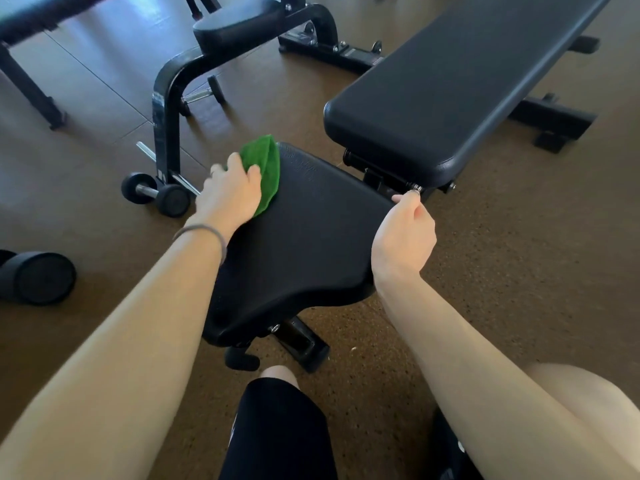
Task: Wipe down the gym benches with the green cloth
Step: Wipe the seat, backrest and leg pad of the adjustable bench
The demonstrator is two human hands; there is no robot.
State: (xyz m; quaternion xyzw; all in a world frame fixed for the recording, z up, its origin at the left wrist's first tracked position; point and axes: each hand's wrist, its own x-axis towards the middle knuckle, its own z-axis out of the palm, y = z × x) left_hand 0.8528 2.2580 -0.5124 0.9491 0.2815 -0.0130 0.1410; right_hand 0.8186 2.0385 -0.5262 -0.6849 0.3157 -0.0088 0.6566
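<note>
A black padded bench seat [304,237] lies in front of me, with the long black back pad [460,81] rising behind it to the upper right. My left hand [230,192] holds the green cloth [266,168] against the seat's far left edge, fingers curled over the cloth. My right hand [403,233] grips the seat's right edge, its thumb on top near a metal bolt. Part of the cloth is hidden under my left hand.
Brown rubber floor all round. A second bench frame [166,109] with a round pad [235,26] stands at the back left. Small dumbbells [156,194] lie beside it and a larger one [38,277] at the far left. My knee [277,375] is below the seat.
</note>
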